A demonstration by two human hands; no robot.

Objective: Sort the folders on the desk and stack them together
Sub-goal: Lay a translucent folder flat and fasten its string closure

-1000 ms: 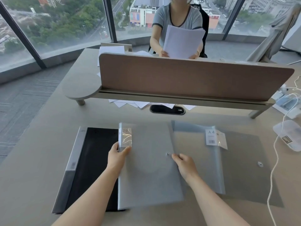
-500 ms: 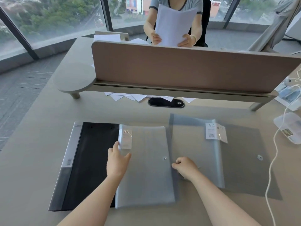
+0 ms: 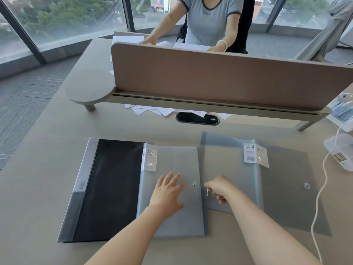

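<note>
Now both hands on the middle folder (image 3: 177,217).
Left hand (image 3: 166,194) lies flat, fingers spread; right hand (image 3: 219,188) fingers pinch a thin string (image 3: 207,192).

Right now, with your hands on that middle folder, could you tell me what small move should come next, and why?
Probably wind the string pinched in the right hand around the button of the middle folder. The left hand lies flat on it, steadying it, so closing it before stacking seems sensible.
</note>
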